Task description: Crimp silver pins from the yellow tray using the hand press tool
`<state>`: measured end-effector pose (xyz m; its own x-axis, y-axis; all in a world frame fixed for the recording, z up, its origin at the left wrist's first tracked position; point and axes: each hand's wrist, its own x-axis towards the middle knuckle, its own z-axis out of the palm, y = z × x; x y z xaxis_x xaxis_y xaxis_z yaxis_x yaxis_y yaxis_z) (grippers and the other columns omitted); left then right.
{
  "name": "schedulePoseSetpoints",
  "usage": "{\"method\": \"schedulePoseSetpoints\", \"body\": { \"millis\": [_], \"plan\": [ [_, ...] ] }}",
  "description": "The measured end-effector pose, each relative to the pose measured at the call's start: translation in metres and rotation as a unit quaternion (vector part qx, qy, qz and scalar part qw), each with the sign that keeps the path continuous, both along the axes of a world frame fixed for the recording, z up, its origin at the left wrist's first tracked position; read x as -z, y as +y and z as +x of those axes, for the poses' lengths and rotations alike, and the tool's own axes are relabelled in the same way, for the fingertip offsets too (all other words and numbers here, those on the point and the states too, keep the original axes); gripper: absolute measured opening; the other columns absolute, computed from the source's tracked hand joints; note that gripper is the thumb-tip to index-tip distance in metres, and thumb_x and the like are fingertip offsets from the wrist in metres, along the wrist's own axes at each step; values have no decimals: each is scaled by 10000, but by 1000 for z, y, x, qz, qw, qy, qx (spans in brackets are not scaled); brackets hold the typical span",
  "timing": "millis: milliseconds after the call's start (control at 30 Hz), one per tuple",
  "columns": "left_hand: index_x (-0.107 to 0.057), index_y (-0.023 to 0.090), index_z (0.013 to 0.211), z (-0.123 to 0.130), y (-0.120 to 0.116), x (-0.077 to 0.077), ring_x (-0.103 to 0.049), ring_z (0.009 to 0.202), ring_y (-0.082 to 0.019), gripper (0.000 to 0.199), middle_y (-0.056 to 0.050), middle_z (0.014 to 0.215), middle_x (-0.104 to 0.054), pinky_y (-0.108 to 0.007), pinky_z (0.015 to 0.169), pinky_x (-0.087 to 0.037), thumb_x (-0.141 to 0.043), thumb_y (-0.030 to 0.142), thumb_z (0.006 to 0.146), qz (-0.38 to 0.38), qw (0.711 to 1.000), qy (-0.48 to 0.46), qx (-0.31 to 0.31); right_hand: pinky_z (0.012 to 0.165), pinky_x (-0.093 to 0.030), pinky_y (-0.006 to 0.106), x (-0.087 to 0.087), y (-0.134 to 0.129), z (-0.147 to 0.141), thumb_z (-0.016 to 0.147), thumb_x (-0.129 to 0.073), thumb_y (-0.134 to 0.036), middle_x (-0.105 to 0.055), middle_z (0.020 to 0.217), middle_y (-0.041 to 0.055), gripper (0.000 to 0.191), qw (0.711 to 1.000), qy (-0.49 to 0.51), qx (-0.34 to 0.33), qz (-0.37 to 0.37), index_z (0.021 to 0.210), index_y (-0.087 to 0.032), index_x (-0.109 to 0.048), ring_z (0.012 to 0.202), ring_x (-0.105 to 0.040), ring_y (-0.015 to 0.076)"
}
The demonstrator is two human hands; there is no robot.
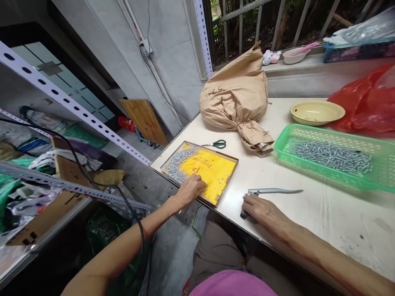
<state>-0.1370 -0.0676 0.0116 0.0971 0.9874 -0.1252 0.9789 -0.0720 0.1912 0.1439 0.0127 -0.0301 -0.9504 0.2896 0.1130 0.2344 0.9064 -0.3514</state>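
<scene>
My left hand (193,189) reaches over the near edge of a shallow tray (227,181). Its fingers are bent and close together above the yellow sheet (216,172) in the tray; whatever they pinch is too small to see. Many small silver screws (177,166) lie heaped at the tray's left side, and a few tiny bits are scattered at the right. On the tabletop, my right hand (259,209) is closed around a metal tool with a long tapering blade (276,190). A dark handle end (248,216) shows below that hand.
Behind the tray lie green-handled scissors (219,144) and a tied brown paper sack (236,94). A green basket (286,142) of screws stands right, before a cream dish (317,112) and red plastic bag (367,98). A perforated shelf frame (70,105) and black cable (123,193) are at left.
</scene>
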Motion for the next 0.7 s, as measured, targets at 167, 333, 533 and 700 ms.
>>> {"method": "schedulePoseSetpoints", "body": {
  "millis": [167, 333, 533, 700],
  "plan": [
    [-653, 180, 859, -6, 15, -5, -547, 891, -176, 149, -60, 877, -603, -290, 812, -428, -520, 245, 883, -23, 999, 5, 23, 669, -371, 273, -6, 6, 2, 880, -347, -75, -553, 850, 43, 259, 999, -12, 11, -47, 744, -188, -536, 779, -506, 148],
    [-599, 175, 948, 55, -12, -23, -568, 914, -177, 162, -66, 931, -638, -315, 833, -461, -451, 236, 918, 69, 994, -67, 57, 617, -370, 254, -28, 14, -16, 872, -418, -130, -628, 888, 71, 230, 988, -146, 42, -34, 815, -161, -639, 780, -586, 153],
    [-549, 124, 966, 163, -51, 4, -318, 1346, -240, 196, -142, 1369, -448, -383, 1067, -369, -368, 94, 896, 98, 959, -87, 251, 586, -413, 247, -54, 31, -49, 773, -571, -163, -698, 908, 115, 198, 959, -280, 12, -48, 916, -135, -705, 790, -647, 200],
    [-536, 135, 988, 199, -31, 44, -437, 1226, -284, 209, -146, 1224, -521, -481, 1023, -382, -397, 82, 840, 101, 963, -51, 244, 642, -447, 248, -50, 27, -49, 780, -573, -145, -703, 886, 135, 215, 960, -279, -2, -29, 944, -116, -709, 798, -656, 197]
  ]
}}
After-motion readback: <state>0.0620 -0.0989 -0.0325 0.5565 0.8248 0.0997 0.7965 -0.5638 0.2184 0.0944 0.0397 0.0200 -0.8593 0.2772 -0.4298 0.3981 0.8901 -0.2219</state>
